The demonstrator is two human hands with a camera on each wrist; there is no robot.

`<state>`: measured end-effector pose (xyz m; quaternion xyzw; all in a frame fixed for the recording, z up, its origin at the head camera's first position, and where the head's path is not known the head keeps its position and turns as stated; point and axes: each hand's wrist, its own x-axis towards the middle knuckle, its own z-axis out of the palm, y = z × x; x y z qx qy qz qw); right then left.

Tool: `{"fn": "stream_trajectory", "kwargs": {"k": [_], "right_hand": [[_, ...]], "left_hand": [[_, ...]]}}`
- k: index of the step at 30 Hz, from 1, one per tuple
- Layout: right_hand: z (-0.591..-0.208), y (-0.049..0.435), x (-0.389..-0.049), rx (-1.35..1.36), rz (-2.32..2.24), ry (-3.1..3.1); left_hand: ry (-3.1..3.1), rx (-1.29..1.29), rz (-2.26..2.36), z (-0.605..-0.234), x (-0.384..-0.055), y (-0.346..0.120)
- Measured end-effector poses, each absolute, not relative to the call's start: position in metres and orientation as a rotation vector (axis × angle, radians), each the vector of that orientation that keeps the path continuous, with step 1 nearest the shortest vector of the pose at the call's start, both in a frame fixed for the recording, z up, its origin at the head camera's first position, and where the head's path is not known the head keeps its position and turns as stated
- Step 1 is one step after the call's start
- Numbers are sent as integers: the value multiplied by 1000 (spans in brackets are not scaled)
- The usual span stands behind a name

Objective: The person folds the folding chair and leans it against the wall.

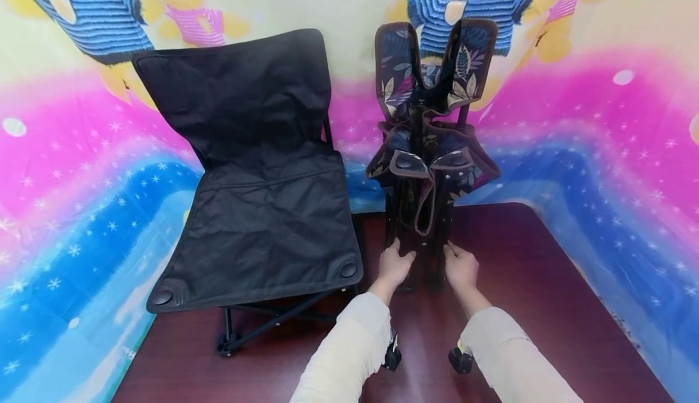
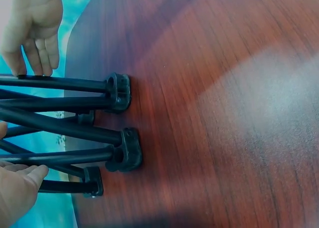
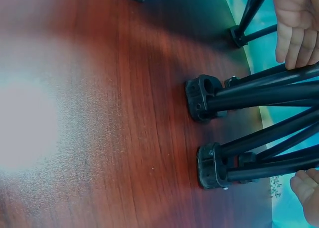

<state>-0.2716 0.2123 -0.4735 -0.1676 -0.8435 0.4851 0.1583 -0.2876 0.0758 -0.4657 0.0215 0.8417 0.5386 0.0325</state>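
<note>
A folded chair with dark leaf-patterned fabric stands upright on the table, its seat bunched between the narrowed black legs. My left hand touches the legs from the left, and my right hand touches them from the right. In the left wrist view, the right hand lays straight fingertips on a black tube. Straight fingers of the left hand meet another tube in the right wrist view. Black plastic feet of the chair sit close together on the tabletop.
An unfolded black fabric chair stands just left of the folded one. Both are on a reddish-brown wooden table with rounded corners. A printed cloth backdrop surrounds the table's back and sides. Small black devices hang under the wrists.
</note>
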Motion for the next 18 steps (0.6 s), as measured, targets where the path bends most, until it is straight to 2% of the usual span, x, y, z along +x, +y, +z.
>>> {"fn": "stream_trajectory", "kwargs": {"k": [18], "right_hand": [[-468,211,-273,-530,1465,-2486]], "left_hand": [[2440,29,1612,-467,-286,73]]}}
